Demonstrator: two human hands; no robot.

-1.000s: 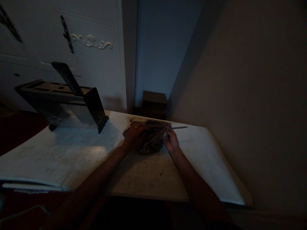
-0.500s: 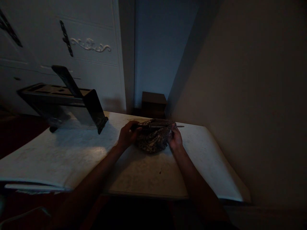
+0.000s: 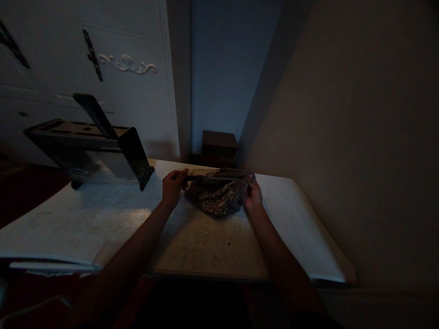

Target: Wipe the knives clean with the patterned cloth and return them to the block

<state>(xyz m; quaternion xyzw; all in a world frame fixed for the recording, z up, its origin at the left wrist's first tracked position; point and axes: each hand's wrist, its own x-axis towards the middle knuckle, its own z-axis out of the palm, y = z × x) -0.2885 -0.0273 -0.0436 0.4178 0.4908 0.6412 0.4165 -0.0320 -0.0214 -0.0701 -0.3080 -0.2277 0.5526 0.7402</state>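
In a dim room with a white panelled cabinet at the far left, a pale table fills the scene, a dark knife block standing on its far left part. Near the table's far edge, the person's left hand is closed around the handle of a knife that lies across the top of a bunched patterned cloth. The right hand, at the cloth's right side, has its fingers curled into the fabric, gripping it where the blade's tip disappears into the folds.
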